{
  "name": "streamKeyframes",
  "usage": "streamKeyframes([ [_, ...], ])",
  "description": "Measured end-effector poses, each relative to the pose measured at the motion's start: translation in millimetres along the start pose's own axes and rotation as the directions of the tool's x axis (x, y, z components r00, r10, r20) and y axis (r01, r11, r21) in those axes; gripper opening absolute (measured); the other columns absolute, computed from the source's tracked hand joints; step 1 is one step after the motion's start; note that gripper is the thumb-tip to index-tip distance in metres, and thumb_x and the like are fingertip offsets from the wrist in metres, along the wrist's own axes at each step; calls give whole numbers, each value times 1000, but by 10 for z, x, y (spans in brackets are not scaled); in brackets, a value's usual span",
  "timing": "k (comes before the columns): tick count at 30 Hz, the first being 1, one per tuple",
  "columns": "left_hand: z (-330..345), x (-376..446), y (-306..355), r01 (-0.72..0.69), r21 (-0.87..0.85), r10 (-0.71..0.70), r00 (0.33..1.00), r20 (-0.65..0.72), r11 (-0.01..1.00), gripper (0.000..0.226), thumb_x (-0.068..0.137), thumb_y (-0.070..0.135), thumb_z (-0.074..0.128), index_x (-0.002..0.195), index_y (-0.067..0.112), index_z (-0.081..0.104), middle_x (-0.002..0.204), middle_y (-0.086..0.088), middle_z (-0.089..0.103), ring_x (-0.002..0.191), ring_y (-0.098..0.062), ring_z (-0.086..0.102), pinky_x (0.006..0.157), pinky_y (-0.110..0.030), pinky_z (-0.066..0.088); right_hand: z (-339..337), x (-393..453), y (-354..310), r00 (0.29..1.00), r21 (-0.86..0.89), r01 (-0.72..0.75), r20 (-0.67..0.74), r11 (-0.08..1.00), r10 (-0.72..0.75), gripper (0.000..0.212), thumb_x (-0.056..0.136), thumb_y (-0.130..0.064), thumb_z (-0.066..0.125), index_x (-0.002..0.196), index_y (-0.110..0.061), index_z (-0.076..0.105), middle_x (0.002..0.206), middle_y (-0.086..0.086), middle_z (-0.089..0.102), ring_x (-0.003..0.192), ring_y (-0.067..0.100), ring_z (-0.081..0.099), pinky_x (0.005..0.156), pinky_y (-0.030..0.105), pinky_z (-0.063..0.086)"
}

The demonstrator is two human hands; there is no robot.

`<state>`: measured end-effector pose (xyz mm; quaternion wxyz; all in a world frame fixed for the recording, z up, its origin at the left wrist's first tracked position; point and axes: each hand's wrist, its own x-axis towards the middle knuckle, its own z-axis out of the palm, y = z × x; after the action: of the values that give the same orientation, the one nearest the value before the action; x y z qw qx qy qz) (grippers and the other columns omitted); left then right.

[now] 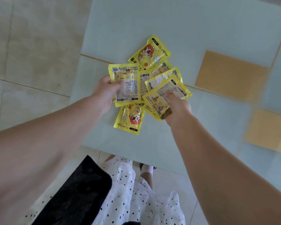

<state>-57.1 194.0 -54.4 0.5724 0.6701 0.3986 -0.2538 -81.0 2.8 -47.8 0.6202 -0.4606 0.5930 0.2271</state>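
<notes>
Head view, looking down: the left hand (104, 93) pinches one yellow packet (126, 82) by its side edge, and the right hand (178, 108) grips a fanned bunch (167, 91), both over the table (152, 21). The near packet (130, 119) lies flat between the wrists (a touch nearer the left), long axis pointing at the person. The far packet (150, 52) sits beyond both sets of fingertips, tilted.

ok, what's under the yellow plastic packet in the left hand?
Under the yellow packet in the left hand: another packet's yellow edge and a cartoon-print packet poke out; the rest is covered.
</notes>
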Motion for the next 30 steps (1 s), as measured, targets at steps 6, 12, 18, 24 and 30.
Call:
streamKeyframes([
  [6,34,61,32,6,86,-9,999,38,996,18,86,2,57,86,19,57,86,-4,64,91,-24,63,93,-39,48,130,20,-45,991,-31,51,-126,998,-54,25,83,-31,70,70,-24,50,77,-2,59,91,27,67,84,43,57],
  [12,39,115,67,38,91,-43,998,46,995,24,79,-6,54,93,13,57,105,-13,67,103,-30,64,95,-52,48,175,48,-69,987,0,65,-149,998,-64,14,84,-25,70,86,-23,57,87,-2,64,93,26,68,77,44,59],
  [18,77,155,67,32,53,-36,997,68,998,22,87,-2,54,90,19,56,96,-6,66,96,-24,65,95,-48,49,224,79,-143,966,19,161,-208,987,-153,12,84,-29,69,83,-23,60,82,-5,65,82,19,68,74,39,59],
  [24,106,186,115,21,16,-22,998,52,1000,19,87,2,58,102,15,57,104,-6,67,102,-22,63,96,-43,46,380,143,-311,899,-217,334,-221,917,-379,24,79,-36,69,66,-28,52,100,0,65,74,17,58,70,31,53],
  [30,94,204,199,-20,15,20,1000,21,1000,21,82,-3,54,88,17,58,82,-2,65,85,-20,63,84,-34,47,419,268,-290,850,-578,353,-131,736,-511,39,82,-39,65,114,-17,60,142,-1,47,125,29,42,95,34,40],
])
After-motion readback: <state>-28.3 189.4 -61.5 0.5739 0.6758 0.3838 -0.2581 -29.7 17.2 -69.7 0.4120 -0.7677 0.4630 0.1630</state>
